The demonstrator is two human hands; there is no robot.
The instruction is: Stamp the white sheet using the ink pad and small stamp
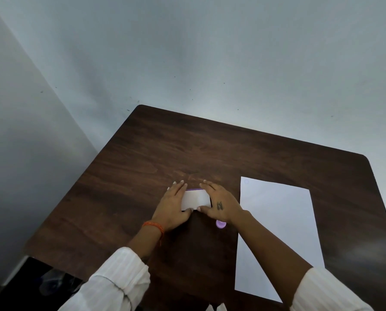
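The ink pad, a flat box with a white lid and a purple rim, lies on the dark wooden table. My left hand grips its left side and my right hand grips its right side, thumbs at the near edge. The lid looks closed. A small purple stamp sits on the table just under my right wrist, partly hidden. The white sheet lies flat to the right of both hands, with a faint round mark near its far left corner.
Grey walls stand behind and left of the table. The table's left edge drops to a dark floor area at the lower left. My white sleeves fill the bottom of the view.
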